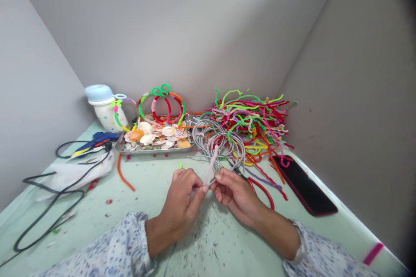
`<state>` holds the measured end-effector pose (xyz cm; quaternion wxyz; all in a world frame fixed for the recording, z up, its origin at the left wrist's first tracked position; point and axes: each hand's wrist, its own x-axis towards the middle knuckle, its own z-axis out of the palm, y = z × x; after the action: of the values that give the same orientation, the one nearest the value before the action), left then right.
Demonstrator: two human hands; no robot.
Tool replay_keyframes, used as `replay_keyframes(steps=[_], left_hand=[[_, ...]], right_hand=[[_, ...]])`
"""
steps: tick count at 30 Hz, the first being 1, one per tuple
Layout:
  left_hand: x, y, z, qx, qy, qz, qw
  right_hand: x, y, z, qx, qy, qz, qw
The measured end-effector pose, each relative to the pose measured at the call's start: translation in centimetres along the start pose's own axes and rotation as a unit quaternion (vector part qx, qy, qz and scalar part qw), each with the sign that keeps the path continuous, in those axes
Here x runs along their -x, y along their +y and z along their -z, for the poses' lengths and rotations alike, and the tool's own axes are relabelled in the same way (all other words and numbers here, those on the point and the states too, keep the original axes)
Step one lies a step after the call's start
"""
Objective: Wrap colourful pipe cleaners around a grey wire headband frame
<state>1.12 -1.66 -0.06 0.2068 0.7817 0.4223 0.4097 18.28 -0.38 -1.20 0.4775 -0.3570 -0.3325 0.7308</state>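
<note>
A pale pink pipe cleaner (212, 160) stands up from between my hands, its lower end pinched in the closed fingers of my left hand (186, 192). Close beside it, my right hand (236, 192) is closed too, thumb and forefinger pinching a thin grey strand, apparently wire, that runs across to the left fingertips. Just beyond the hands lie loose coils of grey wire (238, 149). Red-handled scissors (264, 190) rest partly under the coils, next to my right hand. A small green tip (181, 165) shows behind my left hand.
A metal tray (152, 151) of seashells carries pipe-cleaner rings (180, 99). Right of it spreads a heap of coloured pipe cleaners (253, 114), with a phone (307, 188) nearby. At left are a white bottle (108, 112), a black cable (42, 227) and a plastic bag (81, 171).
</note>
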Motion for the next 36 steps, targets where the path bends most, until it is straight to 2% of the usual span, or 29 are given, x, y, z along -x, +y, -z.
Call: replay_keyframes(steps=[4, 14, 18, 20, 22, 25, 27, 29, 36], left_hand=[[0.0, -0.1, 0.0, 0.001, -0.012, 0.016, 1.000], [-0.3, 0.1, -0.1, -0.036, 0.012, -0.008, 0.999], [-0.2, -0.1, 0.0, -0.016, 0.016, -0.003, 1.000], [-0.1, -0.1, 0.0, -0.009, 0.020, 0.002, 1.000], [-0.1, -0.2, 0.0, -0.010, 0.019, 0.004, 1.000], [-0.2, -0.1, 0.0, -0.012, 0.012, 0.002, 1.000], [-0.2, 0.0, 0.0, -0.008, 0.009, 0.001, 1.000], [-0.3, 0.0, 0.0, -0.005, 0.006, -0.004, 1.000], [-0.2, 0.0, 0.0, -0.014, -0.010, -0.030, 0.999]], right_hand=[[-0.1, 0.1, 0.0, -0.008, 0.007, 0.007, 1.000], [-0.5, 0.4, 0.6, -0.042, 0.032, 0.025, 0.998], [-0.1, 0.4, 0.3, 0.039, 0.049, 0.063, 0.996], [0.4, 0.6, 0.2, 0.120, 0.079, 0.125, 0.982], [0.9, 0.8, 0.2, 0.200, 0.095, 0.202, 0.954], [1.5, 0.9, 0.2, 0.308, 0.066, 0.272, 0.910], [1.6, 0.9, 0.2, 0.370, 0.041, 0.275, 0.886], [1.5, 0.9, 0.3, 0.403, 0.033, 0.260, 0.877], [1.4, 0.8, 0.1, 0.374, 0.030, 0.203, 0.904]])
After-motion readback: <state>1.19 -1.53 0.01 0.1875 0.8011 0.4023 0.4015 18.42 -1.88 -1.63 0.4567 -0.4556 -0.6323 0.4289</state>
